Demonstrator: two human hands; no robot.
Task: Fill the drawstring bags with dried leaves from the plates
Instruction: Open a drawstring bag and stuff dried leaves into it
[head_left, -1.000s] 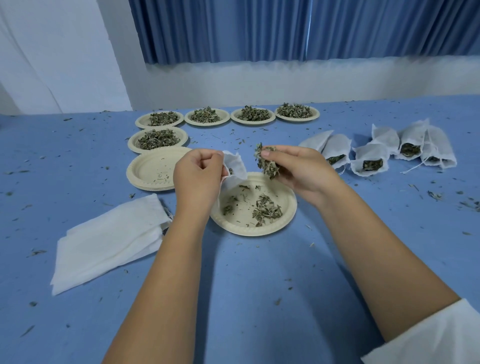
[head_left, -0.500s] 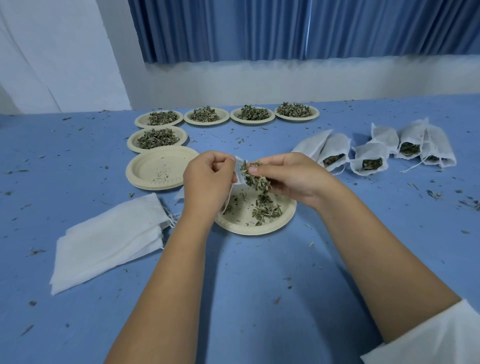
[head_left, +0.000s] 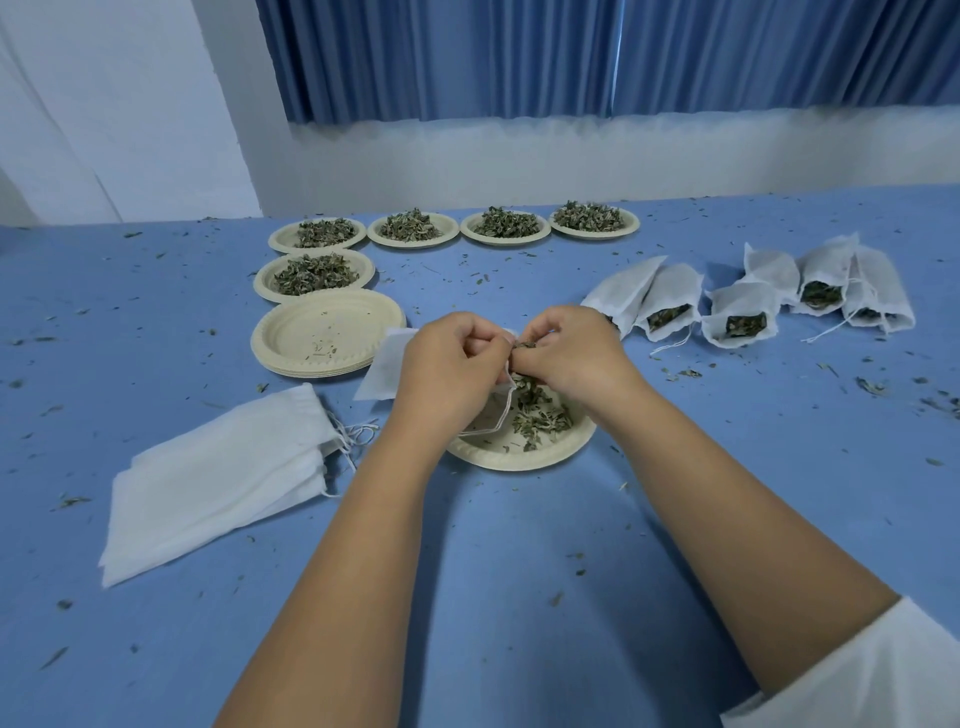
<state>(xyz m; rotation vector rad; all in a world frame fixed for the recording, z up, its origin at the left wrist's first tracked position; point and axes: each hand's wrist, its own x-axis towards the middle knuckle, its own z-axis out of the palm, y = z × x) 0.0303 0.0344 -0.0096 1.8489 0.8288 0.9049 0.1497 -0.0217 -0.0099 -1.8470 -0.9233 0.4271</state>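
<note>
My left hand (head_left: 441, 364) grips the mouth of a white drawstring bag (head_left: 382, 371), whose body sticks out to the left behind the hand. Its cord loops down over the near plate (head_left: 519, 457). My right hand (head_left: 569, 353) pinches a clump of dried leaves (head_left: 524, 344) right at the bag's mouth, fingertips meeting the left hand. Both hands hover over the near plate, which holds a small heap of dried leaves (head_left: 540, 413).
A stack of flat white bags (head_left: 218, 478) lies at the left. An emptied stack of plates (head_left: 327, 332) sits behind it, with several leaf-filled plates (head_left: 314, 273) further back. Several filled bags (head_left: 737, 319) lie at the right. Leaf crumbs dot the blue table (head_left: 519, 571).
My right hand carried the leaf clump leftward and down to the bag's mouth. Both hands have drawn together over the near plate.
</note>
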